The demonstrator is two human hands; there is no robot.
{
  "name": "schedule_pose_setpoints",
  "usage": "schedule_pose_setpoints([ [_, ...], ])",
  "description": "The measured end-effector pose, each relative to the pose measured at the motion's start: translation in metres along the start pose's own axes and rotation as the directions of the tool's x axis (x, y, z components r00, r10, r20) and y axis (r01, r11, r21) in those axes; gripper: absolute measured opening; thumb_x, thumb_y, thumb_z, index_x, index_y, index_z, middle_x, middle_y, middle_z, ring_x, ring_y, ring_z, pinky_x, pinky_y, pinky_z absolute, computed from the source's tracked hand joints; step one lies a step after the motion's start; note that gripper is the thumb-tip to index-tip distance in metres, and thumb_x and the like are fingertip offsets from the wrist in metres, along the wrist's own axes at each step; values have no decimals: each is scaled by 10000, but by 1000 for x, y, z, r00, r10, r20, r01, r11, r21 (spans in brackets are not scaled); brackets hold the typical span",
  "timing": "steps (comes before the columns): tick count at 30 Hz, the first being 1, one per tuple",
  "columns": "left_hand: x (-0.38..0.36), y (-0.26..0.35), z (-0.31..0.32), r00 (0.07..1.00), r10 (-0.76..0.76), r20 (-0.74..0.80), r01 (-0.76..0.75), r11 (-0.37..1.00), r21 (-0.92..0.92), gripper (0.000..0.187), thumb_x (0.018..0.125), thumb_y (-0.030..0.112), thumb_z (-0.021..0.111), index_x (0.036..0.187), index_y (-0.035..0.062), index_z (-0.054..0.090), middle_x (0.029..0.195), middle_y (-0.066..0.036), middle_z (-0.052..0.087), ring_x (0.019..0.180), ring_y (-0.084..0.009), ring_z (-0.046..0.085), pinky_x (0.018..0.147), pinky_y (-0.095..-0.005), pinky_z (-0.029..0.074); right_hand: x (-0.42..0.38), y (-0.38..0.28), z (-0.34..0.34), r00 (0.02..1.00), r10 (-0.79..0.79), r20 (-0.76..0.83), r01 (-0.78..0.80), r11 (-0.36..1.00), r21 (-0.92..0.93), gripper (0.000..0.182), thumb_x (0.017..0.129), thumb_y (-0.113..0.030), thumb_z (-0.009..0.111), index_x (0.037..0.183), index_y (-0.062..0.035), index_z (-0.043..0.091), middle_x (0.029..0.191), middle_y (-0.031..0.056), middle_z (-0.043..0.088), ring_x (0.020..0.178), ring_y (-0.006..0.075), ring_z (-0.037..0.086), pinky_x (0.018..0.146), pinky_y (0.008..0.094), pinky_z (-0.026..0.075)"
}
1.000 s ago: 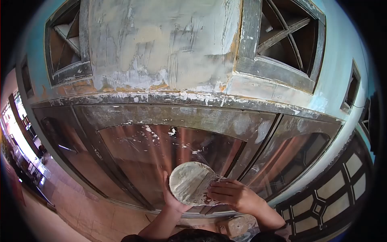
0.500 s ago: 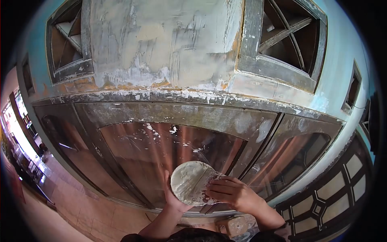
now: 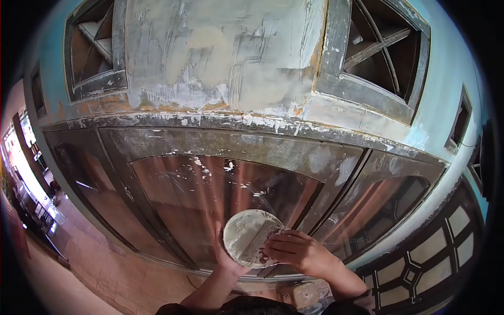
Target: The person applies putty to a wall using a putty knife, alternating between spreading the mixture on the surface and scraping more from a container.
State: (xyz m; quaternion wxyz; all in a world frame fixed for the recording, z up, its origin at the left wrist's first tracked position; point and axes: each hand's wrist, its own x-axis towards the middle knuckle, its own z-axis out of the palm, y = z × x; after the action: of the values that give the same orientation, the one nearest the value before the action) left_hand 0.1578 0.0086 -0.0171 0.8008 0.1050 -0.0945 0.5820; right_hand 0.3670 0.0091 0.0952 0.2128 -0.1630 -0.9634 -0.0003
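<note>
Round plate loaded with whitish putty sits low centre, right in front of the glass pane of the arched window. Plate's upper rim overlaps the pane; its lower rim is near the window's bottom frame rail. Open room above the plate: bare glass up to the grey frame top, flecked with putty spots. Right of the plate a slanted frame bar runs close by, tighter on that side. Patched wall well above the plate, past the ledge.

Left hand comes up from below, forearm rising steeply, grip closed on the plate from behind, thumb showing at the plate's left edge. Right hand reaches in from the plate's right, wrist bent, fingers curled, grip closed on a putty knife whose blade lies flat across the plate's face, touching the putty.
</note>
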Motion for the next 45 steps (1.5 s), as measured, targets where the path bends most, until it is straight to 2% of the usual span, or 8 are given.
schedule_pose_setpoints([
  [7,0,0,-6,999,20,-37,-20,1000,-17,896,939,750,287,1478,46,416,1489,-204,450,1336,-406,468,1101,-550,387,-2,1,-6,1000,12,26,-13,1000,15,397,822,-134,607,1210,-82,672,1247,72,659,1222,236,600,1051,405,456],
  [13,2,-3,-10,998,52,-32,-51,999,17,890,942,740,307,1479,38,412,1485,-211,452,1339,-412,462,1100,-577,377,-6,13,-18,990,75,-118,-38,955,293,504,696,90,620,1179,-37,687,1217,124,687,1179,290,637,1013,426,494],
  [17,5,-5,-4,995,-5,95,13,997,-81,867,952,719,321,1479,38,417,1509,-214,427,1358,-422,439,1117,-598,349,-15,28,3,850,425,-311,-80,687,723,317,856,128,560,1132,23,677,1130,174,715,1026,241,699,912,331,533],
  [19,6,-6,-2,988,-27,150,46,991,-124,867,951,718,326,1480,38,416,1512,-215,424,1359,-423,438,1118,-605,342,-12,32,7,697,684,-216,61,243,968,210,937,70,565,1124,54,659,1103,162,711,1008,214,688,912,324,518],
  [29,8,-8,3,1000,-16,-27,15,1000,-11,901,906,762,362,1471,63,436,1481,-192,473,1336,-414,470,1115,-590,358,16,33,2,712,699,-68,375,-297,878,389,981,-117,571,1341,15,505,1253,151,641,1151,272,642,1002,439,510],
  [34,7,-3,1,997,-16,74,24,995,-101,869,926,746,337,1471,78,446,1497,-195,452,1357,-433,438,1118,-630,327,39,22,-39,660,609,-439,480,107,871,225,1001,-49,536,1204,33,584,1170,126,647,1119,240,634,1003,440,493],
  [38,4,4,1,994,-20,109,34,991,-127,844,941,729,327,1476,87,448,1517,-192,429,1376,-435,415,1123,-646,306,55,2,-79,543,438,-717,187,769,612,142,979,-56,607,1014,68,668,957,125,707,835,164,639,773,246,468],
  [45,-3,30,15,993,-1,117,22,983,-180,899,914,773,330,1488,88,427,1533,-195,404,1393,-439,392,1128,-643,298,97,-9,-107,675,38,-737,66,992,111,114,934,41,609,1044,65,631,1061,257,699,995,338,700,815,351,538],
])
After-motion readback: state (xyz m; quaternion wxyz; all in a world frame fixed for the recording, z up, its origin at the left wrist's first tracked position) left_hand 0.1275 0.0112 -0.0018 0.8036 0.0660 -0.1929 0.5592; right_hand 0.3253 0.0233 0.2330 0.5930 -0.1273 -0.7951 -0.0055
